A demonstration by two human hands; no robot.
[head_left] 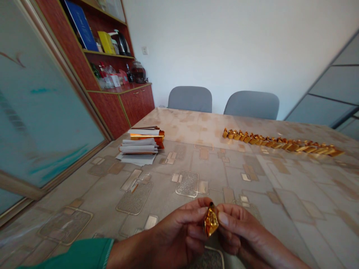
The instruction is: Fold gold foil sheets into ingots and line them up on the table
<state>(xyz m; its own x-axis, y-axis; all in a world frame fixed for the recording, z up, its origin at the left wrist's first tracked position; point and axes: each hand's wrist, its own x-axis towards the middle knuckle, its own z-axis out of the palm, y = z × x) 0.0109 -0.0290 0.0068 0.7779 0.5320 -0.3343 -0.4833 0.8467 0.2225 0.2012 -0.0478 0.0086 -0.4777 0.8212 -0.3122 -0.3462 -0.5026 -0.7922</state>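
Held one folded gold piece (212, 223) at the near middle of the scene, above the patterned table (168, 194). Pinched it from the left with the left hand (179, 228), narrowed to thumb and fingertips; pinched it from the right with the right hand (238, 224), closed just as narrowly. Wore one green sleeve (92, 252) on the left arm, at the near left.

Counted one long row of gold pieces (269, 143) at the far right, set side by side and slanting nearer towards the right. Made out more than ten, but could not tell the exact number.

Counted two paper piles at the left: one near pile (139, 149), mostly grey-white, and one far pile (146, 137), showing gold, just beyond it. Could not count the sheets.

Saw two chairs beyond the far edge: one left chair (190, 99), one right chair (251, 104). Noted one red cabinet (106, 112) at the far left, bearing one blue box (81, 24), one yellow box (106, 42) and one round jar (138, 72).
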